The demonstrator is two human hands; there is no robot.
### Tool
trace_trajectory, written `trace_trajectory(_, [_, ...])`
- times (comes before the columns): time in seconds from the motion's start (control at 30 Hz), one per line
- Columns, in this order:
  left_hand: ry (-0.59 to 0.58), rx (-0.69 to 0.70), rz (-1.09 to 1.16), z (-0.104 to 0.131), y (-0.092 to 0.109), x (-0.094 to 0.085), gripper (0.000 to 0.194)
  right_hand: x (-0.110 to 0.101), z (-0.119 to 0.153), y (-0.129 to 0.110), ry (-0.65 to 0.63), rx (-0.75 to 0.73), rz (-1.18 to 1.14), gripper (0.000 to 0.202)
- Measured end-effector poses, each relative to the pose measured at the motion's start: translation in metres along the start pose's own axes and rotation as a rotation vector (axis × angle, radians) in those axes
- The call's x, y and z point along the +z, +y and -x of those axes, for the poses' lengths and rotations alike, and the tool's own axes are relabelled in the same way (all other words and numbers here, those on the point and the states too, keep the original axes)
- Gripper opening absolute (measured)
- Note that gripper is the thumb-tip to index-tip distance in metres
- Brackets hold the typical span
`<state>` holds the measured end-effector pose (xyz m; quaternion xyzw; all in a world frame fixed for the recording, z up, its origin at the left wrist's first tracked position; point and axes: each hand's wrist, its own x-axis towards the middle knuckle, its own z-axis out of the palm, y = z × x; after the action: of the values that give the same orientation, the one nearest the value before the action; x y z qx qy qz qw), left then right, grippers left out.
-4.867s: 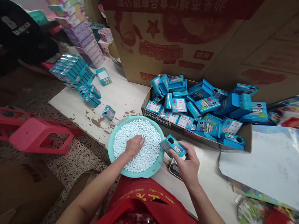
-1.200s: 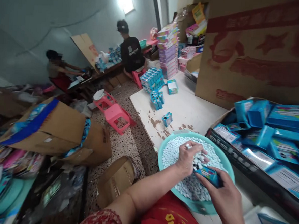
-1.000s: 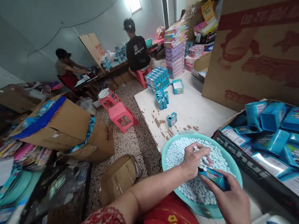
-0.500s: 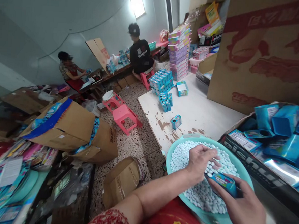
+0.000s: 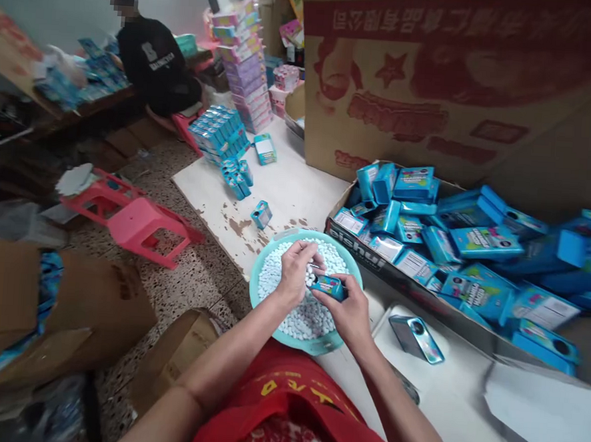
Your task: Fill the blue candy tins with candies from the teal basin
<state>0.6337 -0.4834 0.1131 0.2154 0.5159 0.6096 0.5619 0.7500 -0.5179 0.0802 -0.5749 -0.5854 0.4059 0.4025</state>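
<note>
Over a turquoise basin (image 5: 356,273) of small white candies (image 5: 314,321), my left hand (image 5: 296,271) is curled around a few candies. Its fingers meet the end of a small blue printed box (image 5: 329,287), where some candies sit at the opening. My right hand (image 5: 352,314) grips this box from the right side, with the box tilted toward my left hand. How many candies are inside the box cannot be seen.
A carton (image 5: 374,249) of several blue boxes stands right of the basin, before a tall cardboard sheet (image 5: 384,86). Beyond the basin are a single blue box (image 5: 261,215) and stacked boxes (image 5: 219,133). A pink stool (image 5: 147,228) and a seated person (image 5: 155,66) are left.
The view has swung to the right, showing more of the carton of blue boxes. My hands stay together over the basin, the right still holding the box and the left still holding candies.
</note>
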Motion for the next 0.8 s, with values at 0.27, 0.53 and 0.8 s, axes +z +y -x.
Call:
trace_trajectory(0.27, [-0.053, 0.003, -0.024, 0.004, 0.003, 0.009, 0.024, -0.001, -0.002, 0.003, -0.011, -0.032, -0.072, 0.038])
trace_trajectory(0.53, [-0.052, 0.069, -0.335, -0.020, -0.002, -0.017, 0.027, -0.024, 0.005, 0.001, -0.019, 0.035, -0.162, 0.038])
trace_trajectory(0.8, [-0.205, 0.269, -1.566, -0.051, -0.062, -0.069, 0.028, -0.048, 0.014, 0.018, 0.033, 0.049, -0.189, 0.036])
